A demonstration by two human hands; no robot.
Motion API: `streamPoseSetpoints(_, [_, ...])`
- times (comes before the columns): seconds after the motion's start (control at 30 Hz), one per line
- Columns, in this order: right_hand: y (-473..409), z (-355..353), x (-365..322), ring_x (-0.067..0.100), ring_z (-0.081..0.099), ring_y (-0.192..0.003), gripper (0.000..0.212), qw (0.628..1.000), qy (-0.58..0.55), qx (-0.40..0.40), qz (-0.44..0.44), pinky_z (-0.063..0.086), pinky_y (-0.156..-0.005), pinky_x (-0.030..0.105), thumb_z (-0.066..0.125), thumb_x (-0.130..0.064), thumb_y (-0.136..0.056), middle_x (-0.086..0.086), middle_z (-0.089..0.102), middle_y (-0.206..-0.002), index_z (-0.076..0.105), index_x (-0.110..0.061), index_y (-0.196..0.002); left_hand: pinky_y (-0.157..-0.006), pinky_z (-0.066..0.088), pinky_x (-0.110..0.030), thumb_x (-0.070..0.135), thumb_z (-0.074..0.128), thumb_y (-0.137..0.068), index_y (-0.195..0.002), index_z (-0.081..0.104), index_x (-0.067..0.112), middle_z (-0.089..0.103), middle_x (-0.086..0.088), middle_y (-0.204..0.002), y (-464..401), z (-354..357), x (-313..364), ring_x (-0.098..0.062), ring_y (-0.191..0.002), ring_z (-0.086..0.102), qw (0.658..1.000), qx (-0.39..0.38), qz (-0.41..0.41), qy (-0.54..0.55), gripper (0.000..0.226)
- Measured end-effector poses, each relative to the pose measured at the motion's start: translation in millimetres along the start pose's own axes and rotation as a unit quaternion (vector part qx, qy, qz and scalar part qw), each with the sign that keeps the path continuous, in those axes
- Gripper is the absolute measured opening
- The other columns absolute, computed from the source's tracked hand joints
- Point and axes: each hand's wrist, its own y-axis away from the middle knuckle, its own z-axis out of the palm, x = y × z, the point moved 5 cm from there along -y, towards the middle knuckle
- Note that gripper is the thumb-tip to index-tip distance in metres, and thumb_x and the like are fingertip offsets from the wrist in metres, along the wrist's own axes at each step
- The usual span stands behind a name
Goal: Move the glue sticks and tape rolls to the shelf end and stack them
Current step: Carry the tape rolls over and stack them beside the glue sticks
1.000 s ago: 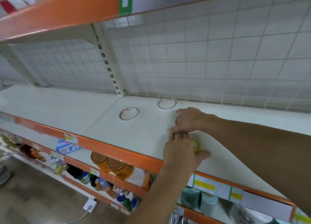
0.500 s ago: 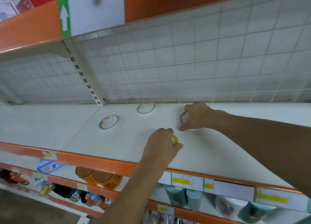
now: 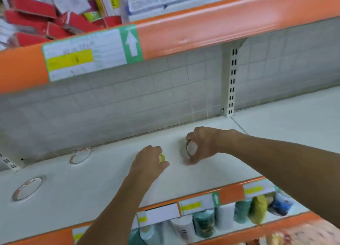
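Fingers of the left hand [image 3: 149, 162] curl round a small yellow-green glue stick [image 3: 161, 158] low over the white shelf board [image 3: 103, 182]; right hand [image 3: 200, 143] pinches a clear tape roll with a brown rim [image 3: 190, 149] tilted on edge just beside it; two more flat tape rolls [image 3: 80, 155] [image 3: 27, 189] lie well apart leftward; both forearms reach forward, wrists bent down.

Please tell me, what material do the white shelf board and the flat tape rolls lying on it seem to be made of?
Shelf board: likely painted metal, white with a soft sheen and a fine seam between panels. The near tape roll and far tape roll: thin rings, probably clear plastic tape on a printed paper core, judging by the reddish inner rim; blur leaves this uncertain.
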Motion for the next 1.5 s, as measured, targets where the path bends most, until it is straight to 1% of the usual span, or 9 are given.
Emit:
streamPoseSetpoints(0.13, [39, 1, 48, 0.025, 0.053, -0.117, 0.085, 0.999, -0.01, 0.019, 0.041, 0.05, -0.097, 0.041, 0.075, -0.065, -0.07, 0.004, 0.051, -0.125, 0.049, -0.022, -0.137, -0.093, 0.044, -0.031, 0.048, 0.067, -0.086, -0.128, 0.059, 0.019, 0.058, -0.005, -0.123, -11, 9, 60, -0.023, -0.114, 0.055, 0.998, -0.008, 0.059, -0.013, 0.051])
streamPoseSetpoints(0.3, [84, 8, 97, 0.026, 0.055, -0.113, 0.079, 0.995, -0.017, 0.025, 0.1, 0.049, -0.084, 0.035, 0.072, -0.064, -0.075, 0.005, 0.051, -0.125, 0.049, -0.021, -0.137, -0.087, 0.045, -0.029, 0.05, 0.066, -0.086, -0.129, 0.058, 0.021, 0.058, -0.004, -0.12, -19, 18, 129, -0.022, -0.111, 0.056, 0.99, 0.001, 0.136, -0.029, 0.052])
streamPoseSetpoints(0.43, [122, 11, 129, 0.026, 0.055, -0.113, 0.082, 0.986, -0.039, 0.046, 0.153, 0.05, -0.083, 0.036, 0.071, -0.064, -0.077, 0.003, 0.049, -0.125, 0.045, -0.021, -0.141, -0.084, 0.046, -0.03, 0.05, 0.066, -0.085, -0.127, 0.06, 0.021, 0.059, -0.003, -0.117, -19, 27, 181, -0.021, -0.106, 0.057, 0.979, 0.003, 0.204, -0.024, 0.051])
streamPoseSetpoints(0.6, [173, 24, 169, 0.026, 0.054, -0.118, 0.087, 0.969, -0.053, 0.074, 0.228, 0.047, -0.084, 0.036, 0.069, -0.067, -0.076, 0.003, 0.049, -0.129, 0.041, -0.022, -0.145, -0.073, 0.041, -0.027, 0.048, 0.066, -0.084, -0.119, 0.063, 0.021, 0.06, -0.001, -0.11, -12, 42, 245, -0.02, -0.101, 0.057, 0.959, -0.008, 0.284, -0.017, 0.045])
streamPoseSetpoints(0.77, [221, 29, 205, 0.026, 0.054, -0.117, 0.085, 0.953, -0.071, 0.093, 0.279, 0.049, -0.087, 0.035, 0.07, -0.065, -0.076, 0.005, 0.05, -0.128, 0.042, -0.022, -0.144, -0.085, 0.046, -0.03, 0.047, 0.067, -0.084, -0.128, 0.06, 0.021, 0.06, -0.004, -0.121, -6, 57, 303, -0.022, -0.111, 0.058, 0.941, -0.024, 0.337, -0.027, 0.051])
streamPoseSetpoints(0.97, [273, 35, 264, 0.027, 0.058, -0.108, 0.079, 0.935, -0.072, 0.117, 0.326, 0.053, -0.085, 0.037, 0.07, -0.065, -0.074, 0.007, 0.055, -0.121, 0.051, -0.018, -0.134, -0.082, 0.043, -0.028, 0.051, 0.066, -0.082, -0.125, 0.061, 0.024, 0.062, 0.001, -0.121, 5, 73, 390, -0.019, -0.111, 0.057, 0.918, -0.02, 0.397, -0.005, 0.052])
streamPoseSetpoints(1.1, [303, 37, 312, 0.027, 0.057, -0.11, 0.083, 0.929, -0.078, 0.116, 0.344, 0.052, -0.087, 0.036, 0.069, -0.067, -0.074, 0.008, 0.054, -0.122, 0.049, -0.017, -0.137, -0.083, 0.045, -0.029, 0.051, 0.065, -0.081, -0.12, 0.063, 0.025, 0.062, 0.0, -0.117, 6, 81, 448, -0.019, -0.106, 0.057, 0.911, -0.022, 0.413, 0.004, 0.047])
streamPoseSetpoints(1.33, [357, 32, 424, 0.026, 0.057, -0.106, 0.081, 0.923, -0.068, 0.123, 0.357, 0.053, -0.089, 0.041, 0.072, -0.066, -0.072, 0.007, 0.055, -0.118, 0.052, -0.018, -0.133, -0.083, 0.042, -0.025, 0.049, 0.065, -0.083, -0.127, 0.06, 0.024, 0.061, 0.001, -0.122, 4, 102, 570, -0.018, -0.107, 0.059, 0.907, -0.028, 0.419, 0.038, 0.051])
streamPoseSetpoints(1.5, [398, 26, 497, 0.028, 0.057, -0.108, 0.079, 0.921, -0.069, 0.127, 0.363, 0.052, -0.089, 0.041, 0.073, -0.061, -0.074, 0.009, 0.053, -0.122, 0.049, -0.018, -0.136, -0.079, 0.049, -0.028, 0.049, 0.066, -0.078, -0.115, 0.065, 0.025, 0.066, 0.002, -0.108, 7, 114, 657, -0.018, -0.096, 0.062, 0.904, -0.028, 0.422, 0.062, 0.044])
